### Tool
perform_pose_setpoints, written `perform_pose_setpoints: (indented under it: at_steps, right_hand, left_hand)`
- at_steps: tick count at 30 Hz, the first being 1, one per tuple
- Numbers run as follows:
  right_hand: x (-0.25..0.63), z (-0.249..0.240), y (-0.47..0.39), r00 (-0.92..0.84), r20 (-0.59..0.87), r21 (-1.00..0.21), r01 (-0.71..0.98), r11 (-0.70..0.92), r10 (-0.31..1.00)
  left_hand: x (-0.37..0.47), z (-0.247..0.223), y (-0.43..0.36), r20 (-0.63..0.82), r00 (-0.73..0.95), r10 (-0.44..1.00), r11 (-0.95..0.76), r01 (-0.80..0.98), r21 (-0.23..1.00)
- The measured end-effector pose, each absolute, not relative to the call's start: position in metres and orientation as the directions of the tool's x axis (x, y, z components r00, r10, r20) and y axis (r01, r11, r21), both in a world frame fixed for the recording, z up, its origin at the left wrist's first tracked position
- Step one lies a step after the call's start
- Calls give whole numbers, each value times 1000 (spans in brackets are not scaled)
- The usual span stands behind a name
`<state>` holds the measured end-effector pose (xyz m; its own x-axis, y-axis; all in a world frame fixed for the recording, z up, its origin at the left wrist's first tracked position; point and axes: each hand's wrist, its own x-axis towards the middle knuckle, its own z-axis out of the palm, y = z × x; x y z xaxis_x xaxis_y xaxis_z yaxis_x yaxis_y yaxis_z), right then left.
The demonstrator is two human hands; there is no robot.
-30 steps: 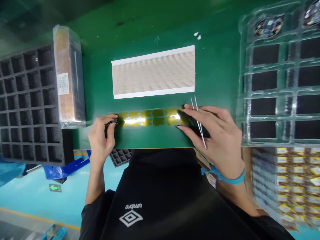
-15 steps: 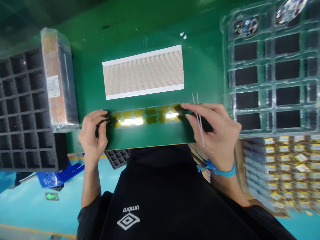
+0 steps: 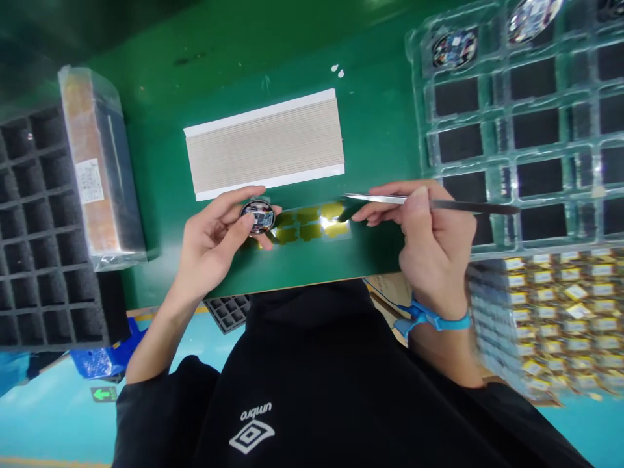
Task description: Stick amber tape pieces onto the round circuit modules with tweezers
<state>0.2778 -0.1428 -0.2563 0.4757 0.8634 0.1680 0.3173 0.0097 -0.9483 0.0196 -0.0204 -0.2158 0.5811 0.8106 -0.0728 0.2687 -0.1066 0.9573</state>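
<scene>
A small round circuit module [image 3: 258,216] is held between the thumb and fingers of my left hand [image 3: 214,237], its board side facing up. Under and beside it lies a strip of yellow film pieces [image 3: 311,222] on the green table, partly hidden by that hand. My right hand [image 3: 429,237] grips metal tweezers [image 3: 453,204] between thumb and fingers, their tips pointing left above the strip's right end. Behind the strip rests a beige lined sheet [image 3: 266,146] with white edges.
At the right sits a clear plastic tray [image 3: 497,133] with round modules in its far pockets. A plastic-wrapped box [image 3: 100,169] and a dark foam grid tray [image 3: 46,227] stand at the left. Stacked yellow parts [image 3: 560,312] fill the lower right, beyond the table's edge [image 3: 312,284].
My left hand has moved right over the strip and turned the module face up. The tweezers have swung from upright to nearly level in my right hand, tips now pointing left.
</scene>
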Motion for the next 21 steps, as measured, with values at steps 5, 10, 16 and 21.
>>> perform_pose_setpoints:
  at_steps: [5,10,16,21]
  right_hand:
    - [280,-256,-142,468,226,-945,319,75,854]
    - [278,-259,-148,405,289,-915,385,125,868]
    - [276,-263,-161,112,448,-677,690,254,887]
    - [270,-264,-161,1,467,-460,855,242,884]
  left_hand:
    - [22,-214,-19,19,593,805,-307,388,869]
    - [0,-217,-16,133,551,824,-437,469,768]
    - [-30,-233,-29,235,482,844,-520,628,579]
    - [-42,-247,-52,392,452,801,-592,693,411]
